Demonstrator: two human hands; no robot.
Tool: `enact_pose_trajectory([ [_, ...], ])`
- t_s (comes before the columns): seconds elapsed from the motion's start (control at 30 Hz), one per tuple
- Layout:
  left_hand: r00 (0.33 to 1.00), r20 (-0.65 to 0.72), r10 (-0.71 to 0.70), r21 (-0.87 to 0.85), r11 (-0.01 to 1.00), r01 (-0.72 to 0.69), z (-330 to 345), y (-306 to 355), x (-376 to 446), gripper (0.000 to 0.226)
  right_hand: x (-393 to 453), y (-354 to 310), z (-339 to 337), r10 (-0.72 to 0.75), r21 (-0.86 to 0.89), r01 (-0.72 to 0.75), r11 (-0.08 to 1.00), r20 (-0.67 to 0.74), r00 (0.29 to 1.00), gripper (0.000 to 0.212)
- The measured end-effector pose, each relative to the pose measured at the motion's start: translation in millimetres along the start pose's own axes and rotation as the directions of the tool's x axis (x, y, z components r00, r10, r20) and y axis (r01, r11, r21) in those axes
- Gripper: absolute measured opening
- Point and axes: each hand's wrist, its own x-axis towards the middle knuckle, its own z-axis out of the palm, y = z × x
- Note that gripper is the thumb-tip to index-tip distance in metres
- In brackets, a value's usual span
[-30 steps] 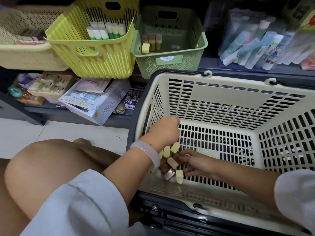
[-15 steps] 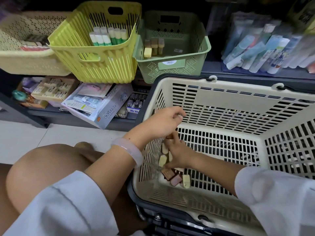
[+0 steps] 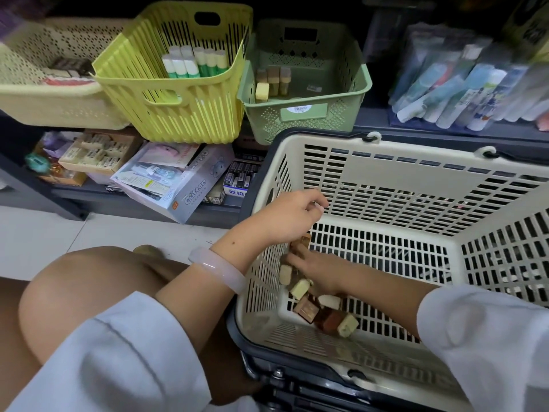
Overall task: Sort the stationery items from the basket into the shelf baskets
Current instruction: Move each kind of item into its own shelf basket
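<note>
Your right hand [image 3: 319, 270] is reaching down into the near-left corner of the cream shopping basket [image 3: 386, 162], its fingers curling among the small erasers [image 3: 322, 310] heaped there; whether they are already gripping one is impossible to tell, since your left hand [image 3: 292, 215] is covering the fingertips. That left hand is hovering just above, at the basket's left wall, fingers loosely bent, and what it is holding, if anything, is hidden. More erasers are standing in the green shelf basket [image 3: 306, 111], beside the yellow basket [image 3: 178, 108] of glue sticks [image 3: 193, 63].
</note>
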Motion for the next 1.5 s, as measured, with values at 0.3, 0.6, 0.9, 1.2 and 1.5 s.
enact_pose_trajectory([
  [0.3, 1.000, -0.006, 0.000, -0.020, 1.000, 0.000, 0, 1, -1, 0.024, -4, 5, 5, 0.097, 0.129, -0.085, 0.988, -0.089, 0.991, 0.063],
  [0.6, 0.969, -0.126, -0.212, -0.597, 0.797, 0.097, -6, 13, -3, 0.023, -33, 11, -111, 0.190, 0.560, 0.131, 0.818, -0.478, 0.858, 0.045],
  [0.9, 0.986, 0.133, -0.098, -0.990, -0.054, 0.128, -29, 22, -19, 0.055, -42, -26, -176, 0.075, 0.334, 0.229, 0.914, -0.696, 0.715, 0.033],
  [1.2, 1.000, -0.026, -0.016, -0.996, -0.083, -0.027, -60, 15, -14, 0.034, -34, -49, -220, 0.093, 0.362, 0.316, 0.877, -0.773, 0.627, 0.018],
  [1.5, 0.978, -0.120, -0.169, -0.989, 0.102, -0.103, -96, -8, -15, 0.017, 28, 17, -297, 0.591, 0.600, -0.201, 0.774, -0.571, 0.570, 0.028],
])
